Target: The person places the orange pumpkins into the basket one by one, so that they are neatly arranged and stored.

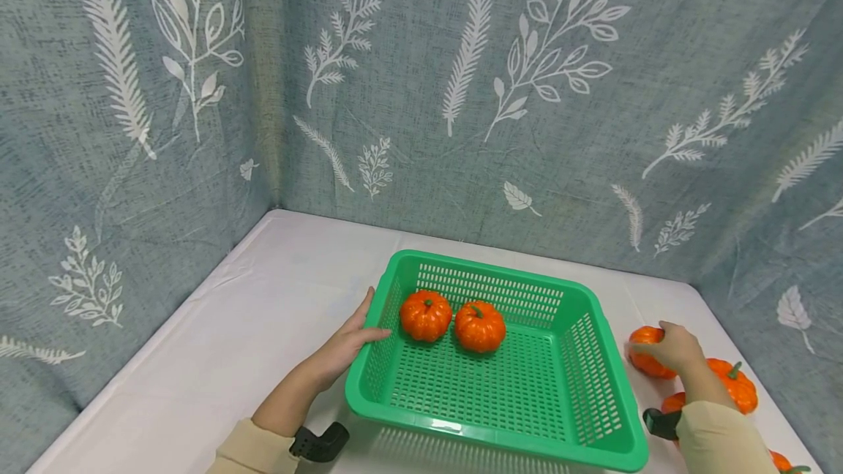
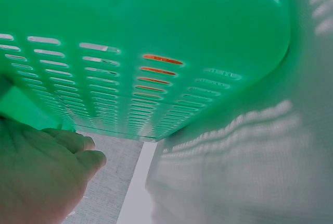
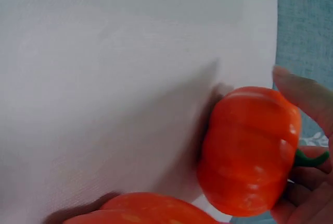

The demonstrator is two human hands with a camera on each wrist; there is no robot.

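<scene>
A green plastic basket (image 1: pixel 461 426) holds two orange pumpkins (image 1: pixel 426 315) toward its back left. My left hand (image 1: pixel 342 350) grips the basket's left rim, thumb over the edge; in the left wrist view the hand (image 2: pixel 47 174) lies against the slotted basket wall (image 2: pixel 156 26). To the right of the basket, my right hand (image 1: pixel 675 350) is at an orange pumpkin (image 1: pixel 645 353), fingers round its far side. The right wrist view shows this pumpkin (image 3: pixel 250 151) with its green stem toward the palm, held between the thumb and curled fingers (image 3: pixel 307 182).
More orange pumpkins (image 1: pixel 734 386) lie at the right, beside and below the right forearm, one near the bottom edge (image 1: pixel 781 461). The white table (image 1: pixel 263 313) is bordered by a grey-blue leaf-patterned curtain (image 1: pixel 408 93) behind and on both sides.
</scene>
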